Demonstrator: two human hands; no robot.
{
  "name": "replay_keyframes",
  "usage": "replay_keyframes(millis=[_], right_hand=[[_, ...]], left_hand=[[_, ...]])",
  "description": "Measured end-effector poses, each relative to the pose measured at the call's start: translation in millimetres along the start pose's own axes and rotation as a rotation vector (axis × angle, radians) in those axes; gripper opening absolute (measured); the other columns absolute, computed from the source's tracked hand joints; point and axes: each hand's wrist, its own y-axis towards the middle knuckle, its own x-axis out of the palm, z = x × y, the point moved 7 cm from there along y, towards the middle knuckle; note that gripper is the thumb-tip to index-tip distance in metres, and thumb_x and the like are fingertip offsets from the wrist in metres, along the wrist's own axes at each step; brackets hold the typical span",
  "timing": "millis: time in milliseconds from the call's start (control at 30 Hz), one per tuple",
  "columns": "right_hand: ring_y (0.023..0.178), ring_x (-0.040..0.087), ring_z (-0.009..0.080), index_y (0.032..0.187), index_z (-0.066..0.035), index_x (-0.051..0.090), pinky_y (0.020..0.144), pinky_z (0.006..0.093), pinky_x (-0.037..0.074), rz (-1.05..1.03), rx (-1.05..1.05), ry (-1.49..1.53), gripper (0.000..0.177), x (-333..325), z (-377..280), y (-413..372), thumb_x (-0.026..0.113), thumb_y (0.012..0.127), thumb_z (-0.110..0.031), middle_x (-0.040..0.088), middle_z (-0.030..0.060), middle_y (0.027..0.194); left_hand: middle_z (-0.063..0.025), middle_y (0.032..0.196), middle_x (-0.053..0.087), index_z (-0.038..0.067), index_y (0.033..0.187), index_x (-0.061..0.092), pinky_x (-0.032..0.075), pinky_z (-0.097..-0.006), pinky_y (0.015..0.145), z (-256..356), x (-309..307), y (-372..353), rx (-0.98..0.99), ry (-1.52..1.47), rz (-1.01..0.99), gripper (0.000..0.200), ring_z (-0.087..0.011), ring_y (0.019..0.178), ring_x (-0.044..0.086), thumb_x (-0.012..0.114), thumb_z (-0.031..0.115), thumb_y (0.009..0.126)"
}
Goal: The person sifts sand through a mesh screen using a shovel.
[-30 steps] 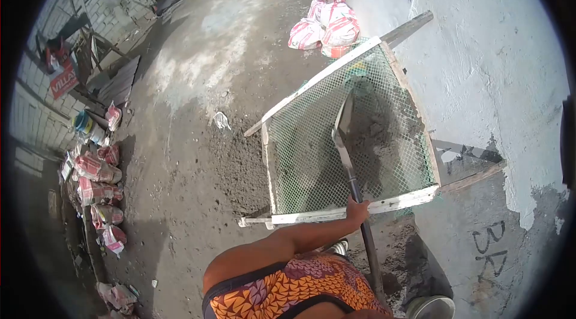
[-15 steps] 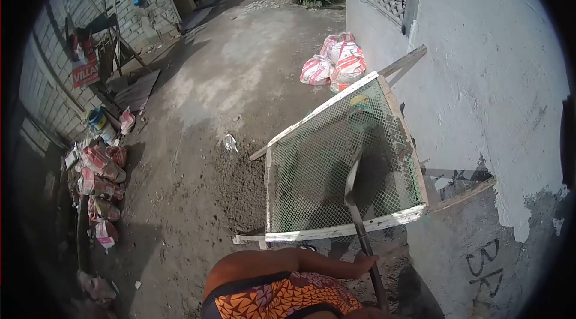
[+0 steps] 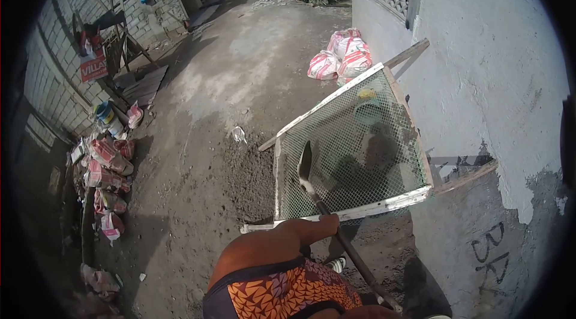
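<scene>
My left hand (image 3: 329,225) is closed around the shaft of a shovel (image 3: 353,254), just below the front rail of a framed mesh screen (image 3: 318,193). The shovel's blade (image 3: 305,162) is over the left part of the green mesh, pointing away from me. Down at the bottom edge, my right hand (image 3: 389,306) is at the handle's end, closed on it and mostly cut off by the frame. The screen has a white wooden frame and leans on wooden poles beside the wall. Dark shadow falls across its mesh.
Dark, loose sand (image 3: 246,178) lies left of the screen. Red-and-white sacks (image 3: 343,55) sit beyond it by the grey wall (image 3: 474,79). More sacks (image 3: 108,166) and a bucket (image 3: 104,112) line the left side. A wooden pole (image 3: 467,177) juts out to the right.
The shovel's blade has swung left across the mesh, from its middle to its left side. My left hand has moved up and left with the shaft. The view has shifted slightly.
</scene>
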Motion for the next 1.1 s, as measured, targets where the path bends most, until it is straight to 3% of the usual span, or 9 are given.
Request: replay_keyframes(millis=[33,100,133,233,333,700,800,900,1100], right_hand=[[0.064,0.063,0.0176,0.102,-0.008,0.055,0.057,0.0338,0.055,0.002,-0.018,-0.010,0.012,6,8,-4,0.057,0.094,-0.017,0.063,0.0075,0.078],[0.064,0.063,0.0176,0.102,-0.008,0.055,0.057,0.0339,0.055,0.009,-0.057,-0.021,0.012,16,29,-12,0.057,0.094,-0.016,0.063,0.0074,0.078],[0.064,0.063,0.0176,0.102,-0.008,0.055,0.057,0.0340,0.055,0.021,-0.076,-0.023,0.012,22,47,-19,0.057,0.094,-0.016,0.063,0.0073,0.078],[0.065,0.062,0.0175,0.102,-0.008,0.055,0.057,0.0341,0.056,0.043,-0.119,-0.022,0.012,49,107,-42,0.057,0.094,-0.016,0.063,0.0072,0.078],[0.065,0.062,0.0175,0.102,-0.009,0.055,0.057,0.0343,0.056,0.085,-0.147,0.002,0.011,77,169,-66,0.057,0.094,-0.016,0.062,0.0071,0.077],[0.065,0.062,0.0173,0.101,-0.010,0.054,0.057,0.0348,0.056,0.296,-0.273,0.183,0.010,75,375,-193,0.057,0.093,-0.016,0.062,0.0066,0.077],[0.065,0.062,0.0172,0.101,-0.010,0.054,0.057,0.0349,0.056,0.396,-0.375,0.294,0.010,36,482,-299,0.057,0.093,-0.016,0.061,0.0065,0.076],[0.065,0.062,0.0172,0.101,-0.011,0.053,0.057,0.0351,0.056,0.476,-0.572,0.392,0.010,60,599,-413,0.057,0.093,-0.016,0.061,0.0064,0.076],[0.064,0.062,0.0131,0.115,-0.009,0.046,0.058,0.0292,0.053,0.834,-0.884,0.350,0.037,144,671,-523,0.065,0.085,-0.003,0.059,0.0032,0.078]], left_hand=[[-0.0150,0.086,0.065,0.000,0.093,0.063,0.050,-0.0451,0.064,-33,19,25,-0.011,-0.009,-0.144,0.020,-0.0259,0.078,0.064,0.062,0.019,0.086],[-0.0121,0.088,0.067,-0.001,0.104,0.066,0.053,-0.0416,0.065,-54,30,-60,-0.048,0.152,-0.062,0.031,-0.0226,0.079,0.066,0.066,0.023,0.085],[-0.0145,0.097,0.064,-0.003,0.111,0.060,0.053,-0.0406,0.069,-61,28,-94,-0.034,0.150,-0.248,0.038,-0.0225,0.083,0.064,0.068,0.023,0.084],[-0.0143,0.098,0.061,-0.001,0.101,0.057,0.054,-0.0364,0.071,-72,-3,-154,-0.118,0.081,-0.662,0.032,-0.0225,0.081,0.065,0.071,0.022,0.084],[-0.0094,0.077,0.060,0.005,0.081,0.056,0.052,-0.0372,0.062,-41,-78,-174,-0.126,0.001,-0.772,0.021,-0.0192,0.067,0.062,0.068,0.020,0.088],[-0.0072,0.076,0.052,0.006,0.087,0.053,0.044,-0.0446,0.064,41,-279,-25,0.147,0.390,-0.523,0.029,-0.0216,0.067,0.052,0.066,0.032,0.090],[-0.0058,0.076,0.049,0.008,0.091,0.052,0.044,-0.0436,0.065,-11,-285,43,0.053,0.489,-0.704,0.033,-0.0232,0.068,0.050,0.068,0.036,0.090],[-0.0020,0.075,0.048,0.012,0.091,0.049,0.047,-0.0395,0.065,-30,-331,-4,-0.175,0.447,-0.736,0.029,-0.0200,0.068,0.050,0.072,0.030,0.088],[0.0001,0.065,0.033,0.015,0.074,0.034,0.043,-0.0364,0.070,-62,-394,26,-0.082,0.697,-0.861,0.035,-0.0183,0.062,0.037,0.051,0.034,0.098]])
